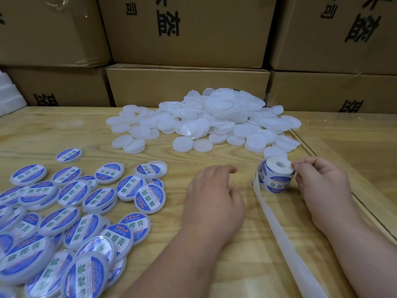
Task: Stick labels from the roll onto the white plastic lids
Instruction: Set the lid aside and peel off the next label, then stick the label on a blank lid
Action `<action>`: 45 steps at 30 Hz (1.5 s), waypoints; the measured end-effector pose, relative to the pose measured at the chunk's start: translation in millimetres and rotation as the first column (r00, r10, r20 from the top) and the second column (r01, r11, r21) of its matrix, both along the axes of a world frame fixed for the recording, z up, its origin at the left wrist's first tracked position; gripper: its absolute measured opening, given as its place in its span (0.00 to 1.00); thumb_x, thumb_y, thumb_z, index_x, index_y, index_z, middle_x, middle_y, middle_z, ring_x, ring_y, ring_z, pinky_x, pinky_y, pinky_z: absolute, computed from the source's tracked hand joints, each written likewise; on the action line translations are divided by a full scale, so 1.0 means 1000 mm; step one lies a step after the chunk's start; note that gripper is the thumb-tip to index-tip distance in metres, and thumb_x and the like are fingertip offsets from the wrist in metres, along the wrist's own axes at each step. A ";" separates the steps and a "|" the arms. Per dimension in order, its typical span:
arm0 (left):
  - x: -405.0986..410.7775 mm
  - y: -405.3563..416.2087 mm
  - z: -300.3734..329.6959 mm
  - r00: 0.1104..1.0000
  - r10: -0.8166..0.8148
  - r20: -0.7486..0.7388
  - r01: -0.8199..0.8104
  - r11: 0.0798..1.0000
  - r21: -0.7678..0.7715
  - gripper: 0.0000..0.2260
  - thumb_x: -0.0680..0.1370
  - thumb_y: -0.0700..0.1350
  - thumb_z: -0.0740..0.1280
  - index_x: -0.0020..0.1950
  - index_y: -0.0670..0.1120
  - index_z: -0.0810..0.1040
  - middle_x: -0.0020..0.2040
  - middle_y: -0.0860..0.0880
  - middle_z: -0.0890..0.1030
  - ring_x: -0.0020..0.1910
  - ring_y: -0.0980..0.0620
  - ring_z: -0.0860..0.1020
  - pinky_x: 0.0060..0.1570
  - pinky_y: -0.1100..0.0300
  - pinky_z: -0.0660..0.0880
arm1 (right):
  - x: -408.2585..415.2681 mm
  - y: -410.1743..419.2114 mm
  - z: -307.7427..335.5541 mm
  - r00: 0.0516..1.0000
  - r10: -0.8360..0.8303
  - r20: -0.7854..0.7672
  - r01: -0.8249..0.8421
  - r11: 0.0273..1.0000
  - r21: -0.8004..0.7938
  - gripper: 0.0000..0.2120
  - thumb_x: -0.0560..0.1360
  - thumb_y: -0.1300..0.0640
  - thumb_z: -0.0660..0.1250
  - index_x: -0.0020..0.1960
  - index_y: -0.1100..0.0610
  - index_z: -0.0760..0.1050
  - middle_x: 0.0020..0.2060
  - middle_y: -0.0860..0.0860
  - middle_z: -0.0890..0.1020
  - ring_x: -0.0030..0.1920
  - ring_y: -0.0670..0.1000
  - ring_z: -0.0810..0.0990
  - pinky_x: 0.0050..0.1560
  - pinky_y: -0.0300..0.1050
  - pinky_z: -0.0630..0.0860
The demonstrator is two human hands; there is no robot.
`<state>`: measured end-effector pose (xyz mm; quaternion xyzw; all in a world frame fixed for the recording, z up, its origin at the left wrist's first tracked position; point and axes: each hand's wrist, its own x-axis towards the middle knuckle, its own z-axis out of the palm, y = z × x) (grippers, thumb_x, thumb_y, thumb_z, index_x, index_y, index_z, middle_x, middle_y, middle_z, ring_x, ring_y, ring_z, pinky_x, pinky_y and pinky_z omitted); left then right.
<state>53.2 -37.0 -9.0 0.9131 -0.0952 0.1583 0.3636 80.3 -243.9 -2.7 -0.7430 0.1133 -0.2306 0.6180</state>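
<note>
Labelled lids (64, 229) are spread across the near-left part of the wooden table (150, 151), many overlapping one another; each carries a round blue-and-white label with printed characters. Behind the table, stacked cardboard boxes (187, 33) with black printed characters fill the far side of the scene. A stepped white foam block (9, 97) is seen at the far left edge, beside the boxes.

A heap of unlabelled white plastic lids (214, 119) is piled at the far centre of the table, well apart from the labelled group; loose lids are scattered around its base.

A strip of empty white backing paper (285, 250) runs from the roll toward the near right edge, passing between the two forearms.

The left hand (214, 203) is held palm down at the near centre, low over the table, with the fingers loosely curled and nothing gripped; whether it touches the table cannot be told. The right hand (322, 186) is placed at the right, just beside the roll, with thumb and forefinger pinched at the roll's upper right rim; what exactly is caught between the fingertips cannot be told.

The label roll (277, 177) stands on end on the table, right of centre, between the two hands, just near of the closest loose lid. Its white core faces upward, and blue-and-white labels are visible on its outer wrap.
</note>
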 end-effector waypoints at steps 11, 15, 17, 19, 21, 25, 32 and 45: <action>0.095 0.009 0.009 0.922 0.313 -0.229 -0.245 0.928 0.282 0.34 0.75 0.57 0.59 0.80 0.60 0.52 0.83 0.47 0.41 0.80 0.35 0.38 0.74 0.30 0.42 | -0.001 0.004 0.000 0.999 0.011 0.033 -0.010 0.999 -0.032 0.10 0.75 0.57 0.67 0.38 0.45 0.81 0.24 0.41 0.75 0.25 0.41 0.69 0.30 0.41 0.67; 0.117 0.011 0.008 0.869 0.411 -0.276 -0.298 0.880 0.371 0.29 0.79 0.62 0.52 0.80 0.60 0.54 0.83 0.44 0.45 0.80 0.36 0.43 0.74 0.33 0.44 | -0.003 0.008 0.001 0.991 0.076 0.112 -0.072 0.997 -0.033 0.08 0.74 0.59 0.67 0.37 0.51 0.79 0.23 0.42 0.71 0.24 0.43 0.65 0.24 0.32 0.64; 0.120 0.008 0.006 0.865 0.452 -0.219 -0.343 0.850 0.400 0.25 0.81 0.62 0.50 0.78 0.58 0.61 0.81 0.44 0.55 0.78 0.37 0.51 0.73 0.37 0.50 | -0.008 0.011 0.003 0.972 0.127 0.198 -0.117 0.991 -0.058 0.07 0.71 0.57 0.66 0.35 0.56 0.77 0.23 0.41 0.71 0.25 0.42 0.66 0.26 0.31 0.63; 0.117 0.005 0.004 0.884 0.451 -0.124 -0.375 0.842 0.388 0.22 0.82 0.60 0.51 0.74 0.56 0.68 0.73 0.45 0.65 0.71 0.40 0.61 0.68 0.43 0.58 | -0.012 0.015 0.004 0.955 0.154 0.253 -0.122 0.983 -0.136 0.07 0.71 0.56 0.66 0.35 0.55 0.75 0.25 0.43 0.72 0.27 0.42 0.68 0.28 0.32 0.65; 0.113 0.004 0.003 0.901 0.429 -0.063 -0.384 0.856 0.345 0.19 0.82 0.57 0.54 0.70 0.53 0.71 0.68 0.45 0.68 0.67 0.42 0.64 0.65 0.47 0.61 | -0.014 0.019 0.005 0.952 0.136 0.273 -0.080 0.975 -0.205 0.05 0.72 0.52 0.67 0.38 0.51 0.76 0.30 0.44 0.76 0.31 0.42 0.73 0.34 0.31 0.69; 0.107 0.007 0.004 0.901 0.428 -0.077 -0.389 0.873 0.295 0.15 0.80 0.50 0.58 0.66 0.50 0.73 0.66 0.43 0.68 0.65 0.42 0.65 0.65 0.50 0.61 | -0.012 0.023 0.003 0.983 0.151 0.108 -0.082 0.875 -0.477 0.10 0.72 0.43 0.70 0.52 0.38 0.75 0.54 0.33 0.68 0.57 0.37 0.68 0.50 0.21 0.63; 0.091 0.008 0.001 0.928 0.365 -0.080 -0.336 0.908 0.249 0.16 0.80 0.48 0.61 0.68 0.52 0.70 0.66 0.44 0.70 0.66 0.42 0.65 0.64 0.51 0.62 | -0.016 0.021 0.001 0.987 0.162 -0.012 -0.148 0.868 -0.474 0.11 0.73 0.53 0.74 0.51 0.42 0.75 0.53 0.36 0.73 0.52 0.37 0.75 0.43 0.24 0.67; -0.008 0.025 0.001 0.975 0.181 -0.130 -0.205 0.956 -0.208 0.27 0.71 0.48 0.78 0.65 0.63 0.70 0.57 0.58 0.72 0.52 0.62 0.71 0.49 0.68 0.65 | -0.053 0.025 0.024 0.915 0.278 0.292 -0.144 0.902 -0.408 0.08 0.69 0.50 0.62 0.37 0.53 0.76 0.33 0.49 0.79 0.33 0.45 0.74 0.35 0.37 0.71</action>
